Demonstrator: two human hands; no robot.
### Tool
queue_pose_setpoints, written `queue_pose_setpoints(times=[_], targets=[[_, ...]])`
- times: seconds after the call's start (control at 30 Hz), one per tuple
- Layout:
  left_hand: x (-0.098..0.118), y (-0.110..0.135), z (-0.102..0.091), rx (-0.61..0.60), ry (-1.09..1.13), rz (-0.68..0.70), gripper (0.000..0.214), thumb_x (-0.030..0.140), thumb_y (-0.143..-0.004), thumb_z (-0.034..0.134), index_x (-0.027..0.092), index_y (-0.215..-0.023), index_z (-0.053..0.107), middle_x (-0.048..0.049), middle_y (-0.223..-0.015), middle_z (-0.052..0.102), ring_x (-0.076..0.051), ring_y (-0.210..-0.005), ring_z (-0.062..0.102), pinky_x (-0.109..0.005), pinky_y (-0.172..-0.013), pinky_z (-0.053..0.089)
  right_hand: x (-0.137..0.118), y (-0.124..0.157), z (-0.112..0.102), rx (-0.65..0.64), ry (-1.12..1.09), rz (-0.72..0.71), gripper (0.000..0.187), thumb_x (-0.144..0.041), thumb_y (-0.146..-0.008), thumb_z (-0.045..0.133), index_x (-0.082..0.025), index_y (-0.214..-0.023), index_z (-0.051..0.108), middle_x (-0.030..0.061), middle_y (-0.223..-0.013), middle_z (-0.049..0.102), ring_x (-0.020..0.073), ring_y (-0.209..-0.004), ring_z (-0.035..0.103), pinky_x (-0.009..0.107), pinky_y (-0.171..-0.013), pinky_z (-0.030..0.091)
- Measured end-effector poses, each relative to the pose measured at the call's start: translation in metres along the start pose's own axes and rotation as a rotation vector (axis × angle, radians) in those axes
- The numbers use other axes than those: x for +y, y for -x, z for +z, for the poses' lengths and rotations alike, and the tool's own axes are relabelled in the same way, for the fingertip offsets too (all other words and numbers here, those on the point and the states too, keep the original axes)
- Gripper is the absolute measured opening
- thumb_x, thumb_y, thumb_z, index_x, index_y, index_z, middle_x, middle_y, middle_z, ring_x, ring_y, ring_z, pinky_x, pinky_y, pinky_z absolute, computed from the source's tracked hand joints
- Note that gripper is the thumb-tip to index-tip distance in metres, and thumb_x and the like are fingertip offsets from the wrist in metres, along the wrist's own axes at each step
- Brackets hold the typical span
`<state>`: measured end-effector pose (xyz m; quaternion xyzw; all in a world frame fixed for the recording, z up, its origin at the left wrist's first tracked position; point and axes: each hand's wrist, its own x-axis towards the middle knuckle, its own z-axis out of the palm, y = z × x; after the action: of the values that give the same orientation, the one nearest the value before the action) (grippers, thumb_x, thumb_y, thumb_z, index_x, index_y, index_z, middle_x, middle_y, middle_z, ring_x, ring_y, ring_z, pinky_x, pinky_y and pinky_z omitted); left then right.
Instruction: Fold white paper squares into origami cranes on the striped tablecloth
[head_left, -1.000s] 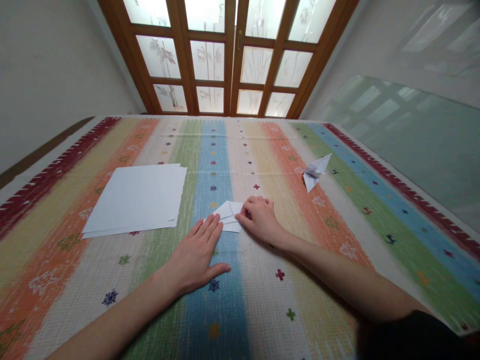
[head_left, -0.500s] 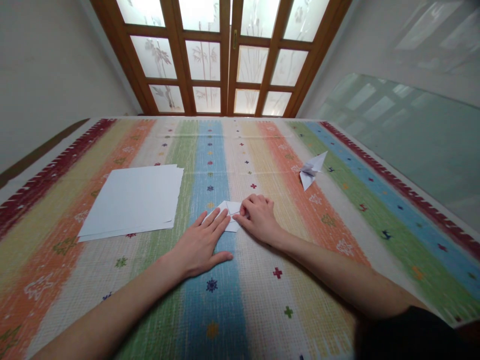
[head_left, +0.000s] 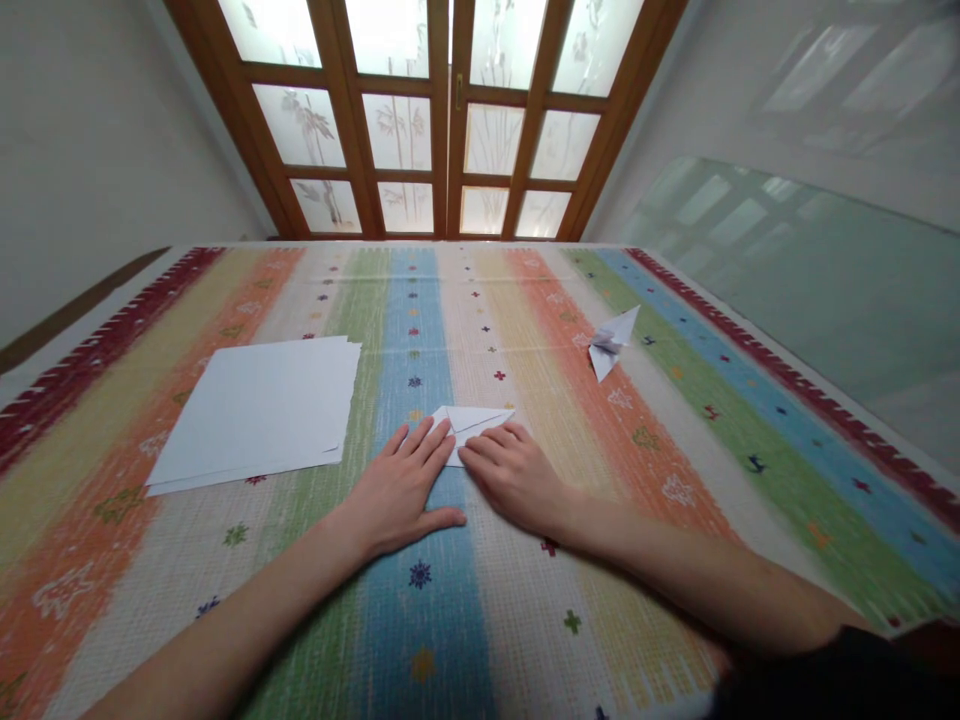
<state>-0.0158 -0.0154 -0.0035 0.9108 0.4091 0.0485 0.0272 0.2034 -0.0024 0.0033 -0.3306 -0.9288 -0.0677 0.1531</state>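
A small folded white paper point(head_left: 472, 420) lies on the striped tablecloth point(head_left: 525, 620) near the middle of the table. My left hand point(head_left: 397, 490) lies flat with its fingers stretched out, fingertips resting on the paper's left part. My right hand point(head_left: 514, 475) lies flat beside it, its fingers pressing down on the paper's near right edge. The two hands almost touch. Most of the paper's near side is hidden under the fingers.
A stack of white sheets point(head_left: 259, 410) lies to the left of my hands. A finished white paper crane point(head_left: 611, 342) sits to the right, further back. Wooden glazed doors point(head_left: 442, 120) stand beyond the table's far edge. A glass panel point(head_left: 810, 270) runs along the right side.
My right hand went from a curled pinch at the paper's right edge to flat fingers pressing on it. My left hand slid forward onto the paper. The paper now shows a wider flattened shape.
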Motion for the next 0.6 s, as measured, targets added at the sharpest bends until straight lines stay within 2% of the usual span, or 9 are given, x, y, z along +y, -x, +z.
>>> queue_pose_setpoints(times=[0.17,0.3,0.43,0.6], targets=[[-0.003,0.001,0.002,0.03,0.011,0.01,0.085,0.076,-0.083,0.045,0.014,-0.141,0.045,-0.0187,-0.154,0.037,-0.039,-0.145,0.027,-0.053,-0.114,0.027,-0.011,0.001,-0.003,-0.075,0.026,-0.002,0.021,-0.017,-0.095,0.047,-0.012,-0.106,0.064,0.0109,-0.101,0.07,0.0236,-0.093,0.058,0.039,-0.085,0.038],[-0.005,0.003,-0.004,0.071,0.069,0.021,0.072,0.068,-0.087,0.049,0.016,-0.136,0.049,-0.0176,-0.148,0.046,-0.037,-0.14,0.036,-0.053,-0.111,0.034,-0.011,0.003,-0.008,-0.087,0.033,0.022,0.027,-0.018,-0.094,0.047,-0.011,-0.114,0.063,0.0138,-0.115,0.069,0.0262,-0.103,0.058,0.043,-0.092,0.037],[-0.002,0.008,-0.013,0.075,0.109,0.03,0.061,0.061,-0.09,0.05,0.016,-0.131,0.053,-0.0166,-0.141,0.053,-0.036,-0.13,0.046,-0.052,-0.105,0.041,-0.002,0.002,-0.013,-0.099,-0.006,0.102,0.031,-0.023,-0.096,0.046,-0.013,-0.121,0.062,0.0135,-0.127,0.065,0.0292,-0.116,0.055,0.048,-0.102,0.031],[0.019,0.012,-0.023,0.021,0.128,0.069,0.056,0.058,-0.089,0.054,0.018,-0.128,0.056,-0.0148,-0.137,0.057,-0.035,-0.12,0.053,-0.052,-0.1,0.043,0.019,-0.012,-0.011,-0.135,-0.131,0.169,0.033,-0.027,-0.099,0.042,-0.019,-0.123,0.063,0.0102,-0.131,0.064,0.0278,-0.124,0.052,0.049,-0.103,0.028]])
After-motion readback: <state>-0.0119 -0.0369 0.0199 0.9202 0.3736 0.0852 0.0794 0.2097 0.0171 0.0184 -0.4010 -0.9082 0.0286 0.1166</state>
